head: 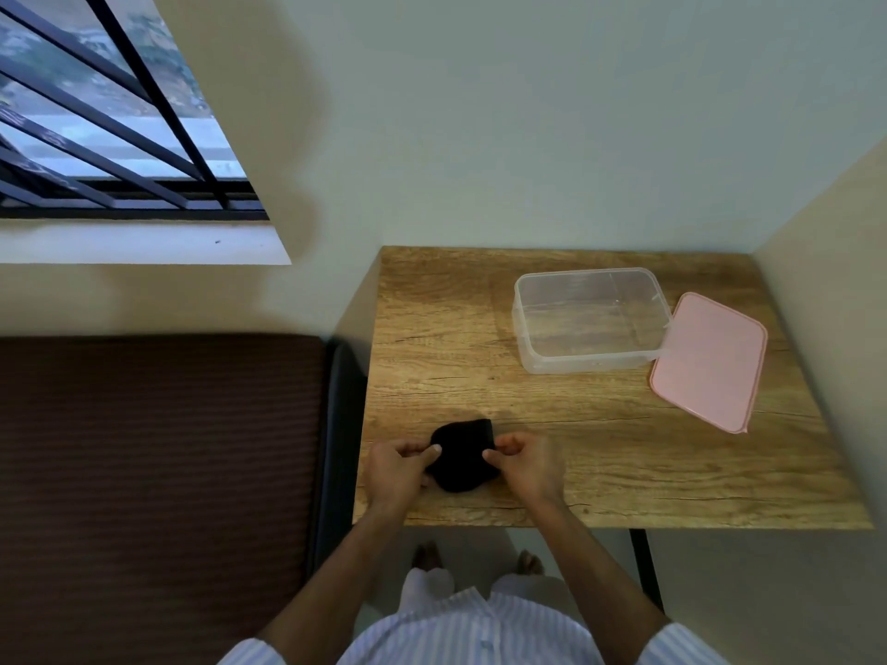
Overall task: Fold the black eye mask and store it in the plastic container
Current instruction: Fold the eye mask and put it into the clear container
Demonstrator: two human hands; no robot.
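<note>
The folding looks nearly done: both hands, left hand [398,467] and right hand [525,465], pinch the small black fabric eye mask [461,455], bunched compact near the wooden worktop's [600,448] front edge. Next it must travel to the clear, open plastic container [530,324], well apart, beside its pink lid [710,360]. No readable writing anywhere

From where I stand, both hands cover the side edges of the black eye mask [461,455], so its folds stay unreadable. The left hand [394,472] hides the desk [600,448] corner; its one visible leg [645,568] runs behind the arm. The window [96,112] is cut off at the frame edge.
</note>
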